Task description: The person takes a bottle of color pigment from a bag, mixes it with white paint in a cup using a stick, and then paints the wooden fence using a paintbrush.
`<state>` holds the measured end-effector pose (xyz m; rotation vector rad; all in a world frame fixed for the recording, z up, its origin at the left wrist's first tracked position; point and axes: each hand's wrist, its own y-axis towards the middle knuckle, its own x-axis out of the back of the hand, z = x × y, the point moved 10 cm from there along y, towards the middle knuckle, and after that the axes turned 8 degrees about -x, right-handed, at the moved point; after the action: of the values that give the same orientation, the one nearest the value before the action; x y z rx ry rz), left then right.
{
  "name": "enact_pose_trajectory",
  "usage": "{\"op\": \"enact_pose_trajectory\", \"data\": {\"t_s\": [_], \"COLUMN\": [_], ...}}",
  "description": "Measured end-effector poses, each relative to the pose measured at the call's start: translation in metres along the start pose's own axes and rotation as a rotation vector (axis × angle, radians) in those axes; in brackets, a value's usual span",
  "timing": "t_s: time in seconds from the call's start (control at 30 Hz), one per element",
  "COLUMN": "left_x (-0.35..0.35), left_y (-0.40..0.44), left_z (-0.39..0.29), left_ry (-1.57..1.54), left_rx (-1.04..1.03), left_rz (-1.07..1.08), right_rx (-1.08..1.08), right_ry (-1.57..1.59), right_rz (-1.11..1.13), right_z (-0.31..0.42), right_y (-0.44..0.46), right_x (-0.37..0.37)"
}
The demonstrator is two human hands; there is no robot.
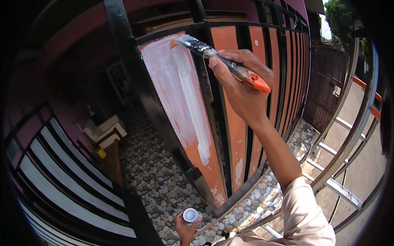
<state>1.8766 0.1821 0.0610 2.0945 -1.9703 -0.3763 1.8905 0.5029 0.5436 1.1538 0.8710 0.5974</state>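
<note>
My right hand (pixel 242 84) is closed around the handle of a paintbrush (pixel 205 50) with an orange-red end. White paint coats its bristles, which touch the upper right part of an orange fence panel (pixel 172 90). Streaky white paint covers most of that panel; its lower end is still orange with chipped spots. Low in the view, my left hand (pixel 185 227) grips a small white cup (pixel 190 215) holding pale paint. The cup is upright, well below the brush.
More orange panels (pixel 234 123) stand between black metal bars (pixel 141 82) to the right. A metal ladder (pixel 340 192) leans at the right. White-panelled fencing (pixel 61 160) is at the left. Pebbles (pixel 164 180) cover the ground, and a beige armchair (pixel 104 129) sits behind.
</note>
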Motion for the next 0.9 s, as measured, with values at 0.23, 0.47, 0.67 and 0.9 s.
{"op": "enact_pose_trajectory", "data": {"t_s": [0.23, 0.47, 0.67, 0.9], "left_x": [-0.001, -0.004, -0.003, -0.008], "left_y": [0.000, 0.004, 0.006, 0.009], "left_z": [-0.002, 0.000, 0.010, 0.004], "left_ry": [0.021, -0.009, -0.007, 0.020], "left_rx": [0.001, -0.008, 0.012, 0.026], "left_rz": [-0.001, -0.003, -0.021, -0.001], "right_rx": [-0.020, 0.022, 0.040, 0.102], "right_ry": [-0.095, -0.042, -0.049, 0.056], "right_rz": [0.072, 0.003, 0.054, -0.004], "right_z": [-0.008, -0.001, 0.003, 0.005], "right_y": [-0.013, 0.005, -0.008, 0.005], "right_x": [-0.002, -0.006, -0.007, -0.013]}}
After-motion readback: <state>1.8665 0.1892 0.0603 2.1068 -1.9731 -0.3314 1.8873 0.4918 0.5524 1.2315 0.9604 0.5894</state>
